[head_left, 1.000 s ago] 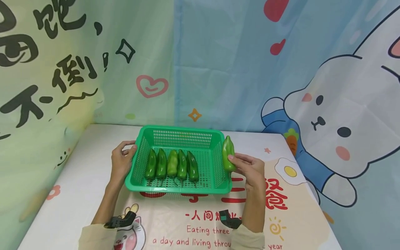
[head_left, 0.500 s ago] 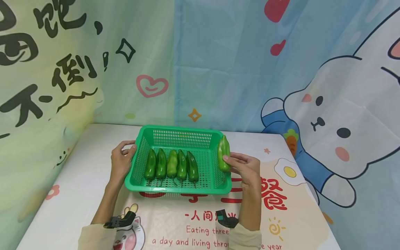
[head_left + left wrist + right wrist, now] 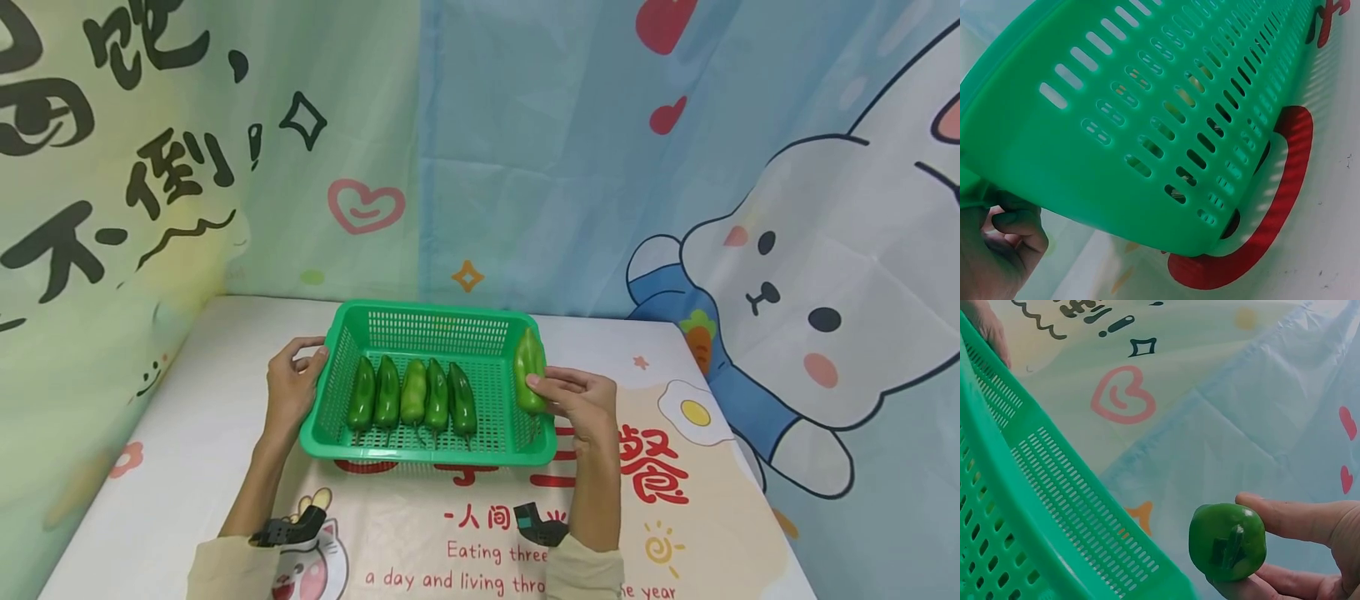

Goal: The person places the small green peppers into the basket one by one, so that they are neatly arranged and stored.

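A green plastic basket (image 3: 427,457) with slotted walls stands on the table. Inside it, several green peppers (image 3: 413,393) lie side by side in a row, stems toward the person. At the basket's left end, my left hand (image 3: 292,387) grips the rim, fingers curled in the left wrist view. My right hand (image 3: 588,406) pinches a lighter green pepper (image 3: 528,367) between thumb and fingers, over the basket's right end. That pepper's stem end faces the camera in the right wrist view, clear of the basket wall. Some right-hand fingers are hidden behind it.
A white table (image 3: 180,392) carries a printed mat (image 3: 720,500) with red characters, a fried egg and English words. Behind it hangs a curtain (image 3: 510,167) printed with hearts, dark lettering and a large white rabbit. Each wrist wears a dark device.
My right hand has moved left with the pepper, from beside the basket's right rim to over its right end. The left hand and the basket have stayed put.
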### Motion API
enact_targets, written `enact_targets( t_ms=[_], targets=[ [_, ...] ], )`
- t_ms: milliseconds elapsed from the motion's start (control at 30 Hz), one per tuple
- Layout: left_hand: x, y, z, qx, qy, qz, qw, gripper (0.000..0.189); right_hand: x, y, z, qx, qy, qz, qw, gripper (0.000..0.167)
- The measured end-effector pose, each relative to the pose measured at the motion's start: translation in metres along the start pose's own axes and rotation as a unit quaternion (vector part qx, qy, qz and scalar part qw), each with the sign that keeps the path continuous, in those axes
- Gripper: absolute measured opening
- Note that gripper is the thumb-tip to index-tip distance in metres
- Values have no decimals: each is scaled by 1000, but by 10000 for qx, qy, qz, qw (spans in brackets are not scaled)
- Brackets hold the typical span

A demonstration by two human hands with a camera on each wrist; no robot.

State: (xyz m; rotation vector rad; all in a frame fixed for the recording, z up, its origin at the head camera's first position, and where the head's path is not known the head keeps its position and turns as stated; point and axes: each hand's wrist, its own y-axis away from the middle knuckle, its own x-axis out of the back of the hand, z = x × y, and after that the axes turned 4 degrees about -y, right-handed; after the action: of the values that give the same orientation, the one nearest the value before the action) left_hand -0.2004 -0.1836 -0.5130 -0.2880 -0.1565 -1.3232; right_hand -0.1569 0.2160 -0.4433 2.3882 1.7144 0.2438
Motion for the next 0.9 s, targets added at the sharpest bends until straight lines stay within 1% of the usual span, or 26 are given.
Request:
enact_targets(
  t_ms=[233, 367, 667, 900],
  targets=[
    [0, -1, -1, -6, -39, 11, 10000, 36, -7, -1, -1, 265, 163, 43, 9995, 47],
    [0, -1, -2, 8, -46, 19, 10000, 36, -12, -1, -1, 308, 131, 32, 9994, 47],
    [2, 1, 0, -23, -56, 43, 10000, 35, -23, 0, 1, 495, 349, 103, 9981, 45],
    [1, 1, 0, -33, -38, 41, 10000, 36, -29, -2, 4, 469, 692, 140, 9964, 42]
  ],
)
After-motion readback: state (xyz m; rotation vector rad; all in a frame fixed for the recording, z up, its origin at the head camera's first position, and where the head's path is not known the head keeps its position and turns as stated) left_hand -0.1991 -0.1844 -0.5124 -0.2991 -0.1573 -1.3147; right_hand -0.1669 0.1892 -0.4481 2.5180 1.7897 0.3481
